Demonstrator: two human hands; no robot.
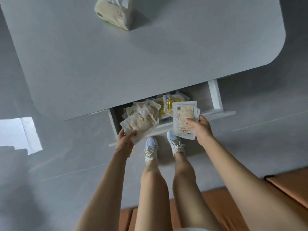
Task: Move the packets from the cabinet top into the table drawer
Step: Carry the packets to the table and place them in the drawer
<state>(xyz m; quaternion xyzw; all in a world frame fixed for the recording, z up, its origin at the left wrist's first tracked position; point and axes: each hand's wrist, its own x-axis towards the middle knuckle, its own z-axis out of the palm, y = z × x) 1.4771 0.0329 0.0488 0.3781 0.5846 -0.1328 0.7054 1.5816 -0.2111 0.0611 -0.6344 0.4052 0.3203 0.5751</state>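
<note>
The fingers (121, 132) of the left hand (125, 141) are curled under the lower edge of a fanned bundle of packets (141, 124), with the thumb pressed on top. This grip probably keeps the thin, slippery sachets from sliding apart. The bundle is tilted, and its far end already reaches over the open drawer (215, 95), which is pulled out from under the grey table (150, 55).

Inside the drawer lies a loose pile of packets (164, 104), some pale and some yellow, so part of the task seems done. They lie across each other and mostly fill the left and middle part.

Further right, the right hand (202, 130) pinches a flat stack of packets (183, 116), with the thumb on the printed face and the other fingers behind it. This stack is held nearly upright over the front edge of the drawer, near the right side where more free floor shows, likely so it can be laid down there. The cabinet top is not in view, so it cannot be told whether more packets wait there.
</note>
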